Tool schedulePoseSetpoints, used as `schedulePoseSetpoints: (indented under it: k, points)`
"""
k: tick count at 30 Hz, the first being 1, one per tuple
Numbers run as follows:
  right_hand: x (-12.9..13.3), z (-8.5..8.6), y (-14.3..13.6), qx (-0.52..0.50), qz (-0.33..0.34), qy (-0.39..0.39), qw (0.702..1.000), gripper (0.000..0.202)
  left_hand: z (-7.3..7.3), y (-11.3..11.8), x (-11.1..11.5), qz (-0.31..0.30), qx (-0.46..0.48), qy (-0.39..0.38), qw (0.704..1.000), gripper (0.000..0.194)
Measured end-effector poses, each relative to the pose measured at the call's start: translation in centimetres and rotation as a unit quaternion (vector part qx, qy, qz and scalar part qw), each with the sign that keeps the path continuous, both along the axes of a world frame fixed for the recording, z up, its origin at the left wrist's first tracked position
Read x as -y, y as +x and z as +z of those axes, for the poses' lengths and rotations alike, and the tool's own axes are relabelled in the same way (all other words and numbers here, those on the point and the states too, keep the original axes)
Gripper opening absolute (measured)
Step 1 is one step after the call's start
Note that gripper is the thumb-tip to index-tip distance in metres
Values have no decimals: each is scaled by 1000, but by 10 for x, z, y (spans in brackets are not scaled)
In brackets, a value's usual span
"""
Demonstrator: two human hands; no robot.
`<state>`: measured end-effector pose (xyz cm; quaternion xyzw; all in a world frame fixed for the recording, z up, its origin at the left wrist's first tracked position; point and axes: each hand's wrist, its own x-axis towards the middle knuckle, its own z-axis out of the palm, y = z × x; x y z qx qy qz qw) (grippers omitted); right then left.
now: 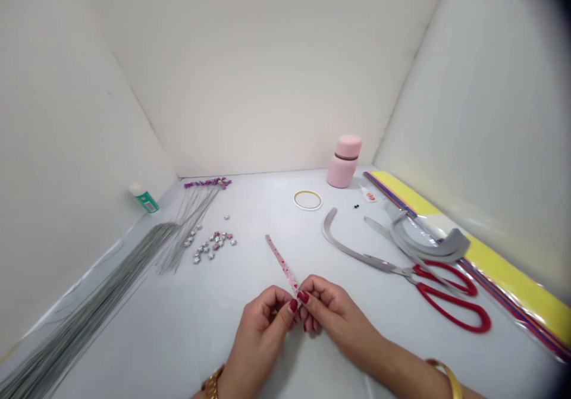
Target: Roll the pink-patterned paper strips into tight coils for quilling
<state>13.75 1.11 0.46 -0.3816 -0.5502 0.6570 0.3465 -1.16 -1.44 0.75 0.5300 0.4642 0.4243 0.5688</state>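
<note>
A narrow pink paper strip [281,261] with small red marks slants up and left from my fingertips. Its near end is pinched between the thumb and fingers of my left hand [266,323] and my right hand [332,311], which meet at the front middle of the table. The fingers hide that end, so its shape there does not show. To the left of the strip lies a loose group of small folded paper stars [216,247], silver and pink.
Red-handled scissors [404,271] and curled silver strips [428,244] lie right, beside yellow sheets [504,268]. Grey wires [102,292] and purple-tipped stems [205,184] lie left. Behind are a tape ring [307,209], a pink flask [344,164] and a glue stick [146,200].
</note>
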Motion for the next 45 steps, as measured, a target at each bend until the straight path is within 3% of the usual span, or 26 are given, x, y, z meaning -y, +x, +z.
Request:
schedulePoseSetpoints:
  k: [4, 6, 8, 10, 15, 17, 20, 22, 26, 29, 34, 38, 40, 45]
  points:
    - [-1, 0, 2, 2, -13, -12, 1000, 23, -1, -1, 2, -28, -52, 52, 997, 18]
    - [-1, 1, 3, 19, -9, 0, 1000, 23, -1, -5, 4, 18, -119, 122, 985, 14]
    - [0, 2, 4, 44, 1, 29, 999, 22, 0, -9, 4, 96, -200, 225, 949, 7]
    - [0, 3, 5, 73, 13, 69, 995, 22, 0, -12, 4, 136, -257, 298, 909, 14]
    - [-2, 0, 8, 120, -15, 122, 985, 19, -1, -15, 4, 66, -317, 249, 913, 25]
    - [-3, 0, 10, 135, -18, 130, 982, 19, -1, -14, 6, 58, -314, 316, 893, 28]
    - [-2, 1, 11, 156, 25, 168, 973, 19, 4, -13, 6, 68, -310, 450, 835, 28]
    - [-1, 3, 11, 161, 57, 199, 965, 18, 8, -12, 5, 79, -344, 442, 825, 26]
    - [-2, 5, 9, 178, 60, 192, 963, 22, 12, -9, 3, -3, -387, 339, 857, 16]
    - [-3, 4, 8, 167, 28, 134, 977, 25, 11, -9, 4, -10, -355, 242, 903, 20]
    - [-4, 4, 4, 84, 29, 37, 995, 28, 5, -7, 5, 47, -174, 44, 983, 24]
    - [-4, 6, 3, 39, 23, -19, 999, 32, -3, -4, -1, 18, -21, -90, 996, 28]
    - [-5, 5, 3, 31, 10, -30, 999, 33, -3, -4, -3, 12, -6, -96, 995, 26]
    - [-4, 4, 4, 15, 7, -38, 999, 34, 4, -5, -2, 5, -56, -10, 998, 23]
